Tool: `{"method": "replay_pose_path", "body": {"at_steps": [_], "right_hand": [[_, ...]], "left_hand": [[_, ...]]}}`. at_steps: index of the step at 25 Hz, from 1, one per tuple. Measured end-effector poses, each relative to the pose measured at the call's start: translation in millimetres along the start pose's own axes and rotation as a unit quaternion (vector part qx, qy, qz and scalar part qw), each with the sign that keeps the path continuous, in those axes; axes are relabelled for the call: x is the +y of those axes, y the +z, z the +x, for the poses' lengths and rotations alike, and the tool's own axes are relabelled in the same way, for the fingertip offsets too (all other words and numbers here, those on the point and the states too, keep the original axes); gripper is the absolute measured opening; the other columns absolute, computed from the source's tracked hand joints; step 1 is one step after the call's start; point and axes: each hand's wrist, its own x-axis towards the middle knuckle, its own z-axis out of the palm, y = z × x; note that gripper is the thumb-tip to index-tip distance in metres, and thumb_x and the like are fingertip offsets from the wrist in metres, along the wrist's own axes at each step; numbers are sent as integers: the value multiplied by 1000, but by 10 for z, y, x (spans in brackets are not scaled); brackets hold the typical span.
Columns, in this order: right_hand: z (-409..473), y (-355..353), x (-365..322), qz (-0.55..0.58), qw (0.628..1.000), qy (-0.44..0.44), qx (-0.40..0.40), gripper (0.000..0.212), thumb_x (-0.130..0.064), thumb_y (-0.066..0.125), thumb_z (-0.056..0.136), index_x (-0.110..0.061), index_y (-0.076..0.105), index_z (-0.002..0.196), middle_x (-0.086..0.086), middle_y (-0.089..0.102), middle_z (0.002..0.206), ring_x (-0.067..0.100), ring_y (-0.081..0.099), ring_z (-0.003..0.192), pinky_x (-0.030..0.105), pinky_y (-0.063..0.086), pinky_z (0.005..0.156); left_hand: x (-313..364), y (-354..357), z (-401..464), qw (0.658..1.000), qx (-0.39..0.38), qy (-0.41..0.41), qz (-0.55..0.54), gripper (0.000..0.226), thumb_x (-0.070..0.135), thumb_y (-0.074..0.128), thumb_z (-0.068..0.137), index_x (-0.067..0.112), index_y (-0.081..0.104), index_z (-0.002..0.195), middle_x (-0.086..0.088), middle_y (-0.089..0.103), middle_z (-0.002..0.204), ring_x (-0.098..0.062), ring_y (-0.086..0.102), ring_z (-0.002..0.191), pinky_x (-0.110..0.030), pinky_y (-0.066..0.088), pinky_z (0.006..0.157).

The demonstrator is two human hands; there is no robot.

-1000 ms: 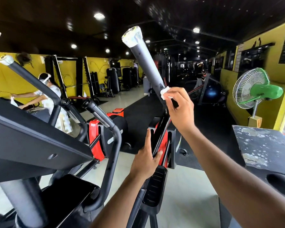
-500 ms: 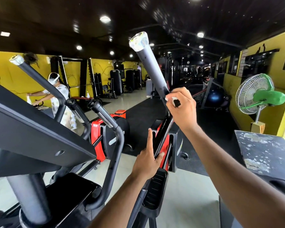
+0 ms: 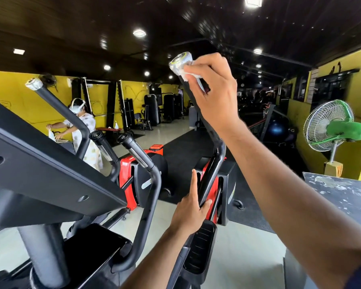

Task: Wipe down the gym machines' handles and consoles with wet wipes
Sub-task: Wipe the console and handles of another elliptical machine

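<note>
Our right hand (image 3: 214, 88) is up high. Its fingers curl around the white wet wipe (image 3: 191, 75) and press it on the long handle (image 3: 198, 109), just under the shiny end cap (image 3: 180, 61). Lower down, our left hand (image 3: 191, 209) holds the same bar, pointer finger straight, thumb pressing the bar.
</note>
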Motion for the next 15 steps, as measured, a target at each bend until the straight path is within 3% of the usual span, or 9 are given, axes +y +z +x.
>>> {"method": "replay_pose_path", "body": {"at_steps": [3, 7, 15], "right_hand": [[-165, -86, 135, -44, 998, -30, -43, 10, -1, 70, 94, -2, 76, 102, 9, 69, 105, 26, 61, 94, 27, 50, 82], [-547, -210, 356, -69, 992, -34, -96, 7, -2, 69, 96, -3, 76, 99, 7, 70, 105, 26, 61, 95, 34, 52, 84], [-1382, -441, 653, -102, 975, 26, -197, 9, -4, 70, 96, -7, 76, 103, 1, 69, 109, 25, 58, 96, 33, 53, 83]], "left_hand": [[-21, 11, 1, 1000, 1, 4, 5, 100, 45, 56, 104, 46, -30, 155, -11, 72, 117, -29, 70, 89, -42, 57, 79], [-24, 19, 10, 1000, 3, 2, 2, 101, 45, 57, 104, 48, -30, 154, -12, 73, 108, -30, 70, 87, -43, 58, 77], [-30, 15, 21, 1000, 2, 7, -5, 103, 44, 58, 103, 51, -33, 152, -13, 73, 115, -31, 71, 84, -47, 59, 77]]}}
